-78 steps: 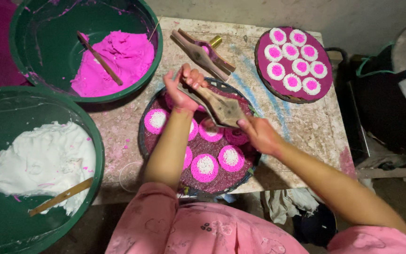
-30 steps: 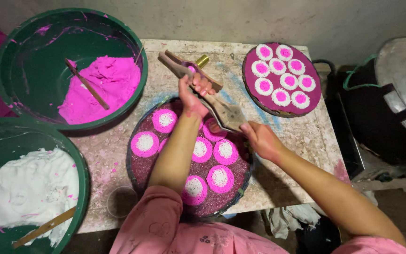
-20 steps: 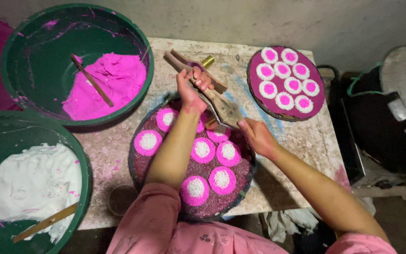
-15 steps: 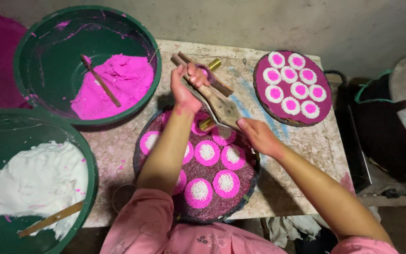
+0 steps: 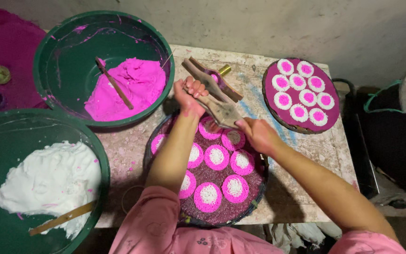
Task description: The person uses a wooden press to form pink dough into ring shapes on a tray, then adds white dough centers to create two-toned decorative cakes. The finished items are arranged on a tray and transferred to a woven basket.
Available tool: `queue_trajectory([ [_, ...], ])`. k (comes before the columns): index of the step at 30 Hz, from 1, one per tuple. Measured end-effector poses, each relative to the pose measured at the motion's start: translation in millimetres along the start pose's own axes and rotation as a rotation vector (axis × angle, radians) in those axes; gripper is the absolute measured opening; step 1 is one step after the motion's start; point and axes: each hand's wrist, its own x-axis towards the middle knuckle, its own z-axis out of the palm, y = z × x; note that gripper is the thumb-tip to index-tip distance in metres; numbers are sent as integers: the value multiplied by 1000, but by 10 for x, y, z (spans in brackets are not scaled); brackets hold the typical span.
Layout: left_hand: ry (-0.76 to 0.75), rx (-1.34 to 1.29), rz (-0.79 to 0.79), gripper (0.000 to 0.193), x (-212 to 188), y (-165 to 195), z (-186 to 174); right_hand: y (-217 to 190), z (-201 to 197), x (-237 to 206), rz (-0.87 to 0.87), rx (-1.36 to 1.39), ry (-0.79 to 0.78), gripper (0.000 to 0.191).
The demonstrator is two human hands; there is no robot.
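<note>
Here, both hands (image 5: 191,96) grip wooden press (image 5: 222,109).

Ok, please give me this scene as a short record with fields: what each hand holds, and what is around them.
left hand: grips one handle of the wooden press
right hand: grips the other end of that press
under the press: round tray with pink-and-white rounds
second press: lies on the table, untouched
far tray: filled with rounds
upper bowl: pink dough, stick
lower bowl: white dough, stick
</note>
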Motion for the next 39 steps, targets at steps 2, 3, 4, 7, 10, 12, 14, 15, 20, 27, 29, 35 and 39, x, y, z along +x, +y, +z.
queue_trajectory([
  [2, -8, -3, 26, 32, 9, 2, 63, 26, -24, 30, 6, -56, 23, 57],
  [3, -16, -4, 34, 32, 16, 6, 109, 35, -25, 44, 6, -67, 50, 57],
  [4, -33, -2, 19, 31, 18, 24, 159, 40, -18, 57, 8, -80, 78, 56],
  [7, -9, 66, -66, 34, -36, 100, 290, 66, 30, 64, -107, 65, 117, 57],
  [10, 141, 445, -253, 61, -252, 114, 292, 136, 64, 15, -137, 198, 99, 56],
  [12, 176, 966, -427, 85, -398, 87, 232, 191, 75, -28, -115, 247, 97, 55],
  [14, 155, 1066, -641, 97, -542, 60, 124, 230, 99, -70, -95, 277, 104, 55],
  [15, 146, 1110, -747, 103, -595, 45, 70, 237, 121, -87, -91, 280, 111, 55],
  [20, 102, 1205, -542, 91, -777, -66, -58, 252, 240, -157, -122, 276, 364, 53],
  [27, -524, 2647, -88, 83, -1181, 45, -178, 742, 521, -643, 44, 579, 565, 47],
  [29, -558, 2638, 39, 85, -1219, 98, -187, 955, 714, -911, 30, 860, 622, 45],
  [35, -137, 2184, 421, 71, -1620, 596, -279, 1534, 1356, -2256, 332, 565, 989, 31],
  [39, 163, 2116, 462, 41, -2256, 985, -409, 1641, 1702, -3018, 638, -5, 932, 52],
])
